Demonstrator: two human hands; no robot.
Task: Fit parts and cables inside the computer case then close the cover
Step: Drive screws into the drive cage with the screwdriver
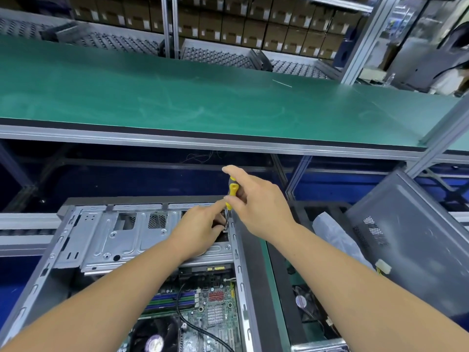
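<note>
An open grey computer case [76, 250] lies in front of me, its silver drive cage [127, 237] at the far end and the motherboard [213, 308] with a black cable [187, 318] below. My right hand [256, 201] grips a yellow-handled screwdriver [232, 190], held upright with its tip at the cage's far right corner. My left hand [200, 227] rests on the cage there, fingers pinched around the screwdriver's tip; what they hold is hidden. A dark grey side cover [406, 237] leans at the right.
A green-topped shelf [203, 97] spans above the case, with metal posts [297, 179] beneath. Right of the case lie a plastic bag [335, 237], a small fan [302, 301] and a white connector [383, 269]. Stacked cartons [228, 26] fill the far racks. A person [449, 80] stands far right.
</note>
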